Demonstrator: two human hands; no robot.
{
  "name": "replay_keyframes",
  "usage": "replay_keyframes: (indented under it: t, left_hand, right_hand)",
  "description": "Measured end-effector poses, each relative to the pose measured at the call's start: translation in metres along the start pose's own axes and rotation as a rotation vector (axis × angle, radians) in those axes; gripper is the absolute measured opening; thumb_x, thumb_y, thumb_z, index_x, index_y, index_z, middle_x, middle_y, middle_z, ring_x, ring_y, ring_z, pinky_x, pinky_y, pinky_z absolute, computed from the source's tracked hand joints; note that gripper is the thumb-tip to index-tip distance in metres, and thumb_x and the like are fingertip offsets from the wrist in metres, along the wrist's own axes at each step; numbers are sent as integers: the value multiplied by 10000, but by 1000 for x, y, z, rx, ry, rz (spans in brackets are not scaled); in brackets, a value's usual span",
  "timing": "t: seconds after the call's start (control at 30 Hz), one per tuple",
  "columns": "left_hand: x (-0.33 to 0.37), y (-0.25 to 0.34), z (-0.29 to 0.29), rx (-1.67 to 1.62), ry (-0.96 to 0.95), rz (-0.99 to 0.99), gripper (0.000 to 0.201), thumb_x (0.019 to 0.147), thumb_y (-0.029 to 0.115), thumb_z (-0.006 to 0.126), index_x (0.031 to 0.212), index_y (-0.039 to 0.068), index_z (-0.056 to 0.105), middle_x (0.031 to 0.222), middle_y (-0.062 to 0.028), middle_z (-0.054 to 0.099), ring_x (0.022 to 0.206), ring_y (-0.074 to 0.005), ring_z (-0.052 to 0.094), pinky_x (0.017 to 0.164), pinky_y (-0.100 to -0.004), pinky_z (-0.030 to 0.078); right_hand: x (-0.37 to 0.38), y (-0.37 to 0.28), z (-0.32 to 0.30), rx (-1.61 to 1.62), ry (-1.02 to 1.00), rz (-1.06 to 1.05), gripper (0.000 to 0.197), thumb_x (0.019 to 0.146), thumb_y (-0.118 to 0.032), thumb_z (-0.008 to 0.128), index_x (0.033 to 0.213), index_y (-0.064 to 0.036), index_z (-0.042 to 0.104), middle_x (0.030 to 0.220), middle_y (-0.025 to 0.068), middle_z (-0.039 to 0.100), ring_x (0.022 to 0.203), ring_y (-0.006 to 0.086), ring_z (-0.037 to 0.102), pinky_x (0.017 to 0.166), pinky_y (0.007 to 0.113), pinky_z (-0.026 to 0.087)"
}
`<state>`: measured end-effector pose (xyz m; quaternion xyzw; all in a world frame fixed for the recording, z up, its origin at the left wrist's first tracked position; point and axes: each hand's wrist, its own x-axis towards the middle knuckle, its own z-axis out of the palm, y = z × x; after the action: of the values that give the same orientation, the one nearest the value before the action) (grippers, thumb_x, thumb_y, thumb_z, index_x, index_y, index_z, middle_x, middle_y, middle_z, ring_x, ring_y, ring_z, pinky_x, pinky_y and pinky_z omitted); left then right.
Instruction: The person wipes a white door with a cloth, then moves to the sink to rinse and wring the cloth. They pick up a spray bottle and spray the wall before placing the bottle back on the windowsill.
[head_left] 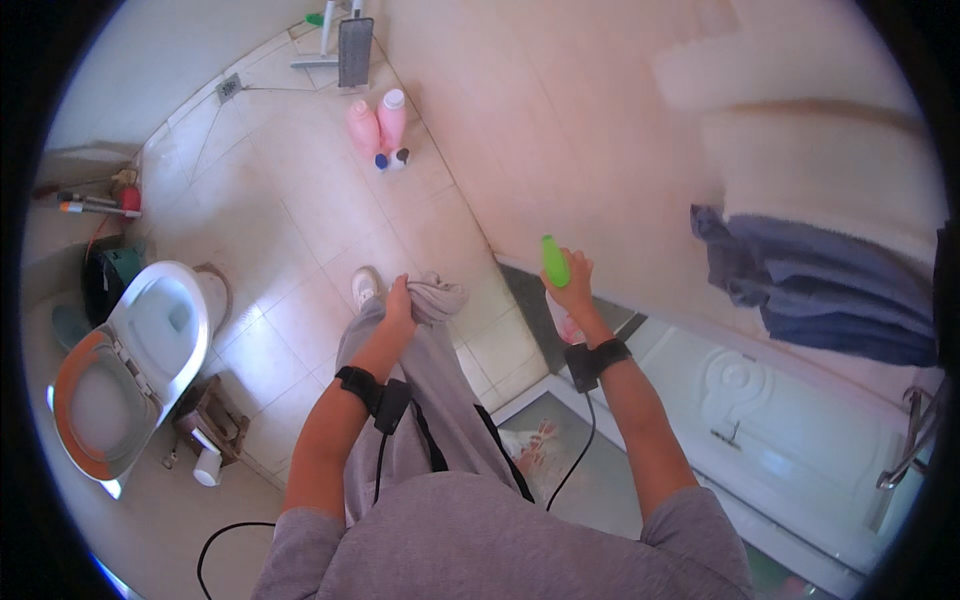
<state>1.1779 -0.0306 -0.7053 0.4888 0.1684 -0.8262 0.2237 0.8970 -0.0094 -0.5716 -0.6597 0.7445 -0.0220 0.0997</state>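
Note:
My left hand (400, 302) is closed on a crumpled greyish cloth (437, 298), which hangs out to the right of the fingers over the tiled floor. In my right hand (574, 292) is a spray bottle with a bright green head (555, 262). Its pinkish body shows below the fingers, partly hidden by the hand and wrist. The green head points away from me, beside the pale wall. Each wrist wears a black strap with a small box and a cable.
At the left stands a toilet (170, 320) with its lid raised, a wooden holder (215, 425) next to it. Pink bottles (392, 120) stand on the floor ahead; a squeegee and flat mop (355, 52) lean beyond. Dark towels (820, 280) hang right, above a white panelled door (760, 400).

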Motion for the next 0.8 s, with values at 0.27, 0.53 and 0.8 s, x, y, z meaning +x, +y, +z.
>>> replay_keyframes:
  t: [0.27,0.53,0.8]
  left_hand:
    - [8,-18,-4,162,6,-8,497,863,394,371,1125,-16,471,1138,-166,534,1024,-292,536,917,-424,398]
    - [-36,-34,6,299,-75,-92,510,874,402,306,1157,6,460,1175,-157,514,1080,-292,501,937,-436,373]
    - [-68,-94,-9,549,-213,-244,522,883,402,249,1190,28,444,1215,-146,485,1105,-295,478,927,-449,376]
  right_hand:
    - [-87,25,14,-92,-14,242,385,631,-298,656,948,-101,561,844,73,564,856,270,474,759,404,312]
    - [-145,25,9,127,-70,350,390,643,-355,614,941,-109,559,854,68,566,865,290,488,731,430,335]
    - [-268,-55,-62,427,484,294,425,650,-170,596,1072,-148,552,1017,46,557,941,253,475,829,392,331]
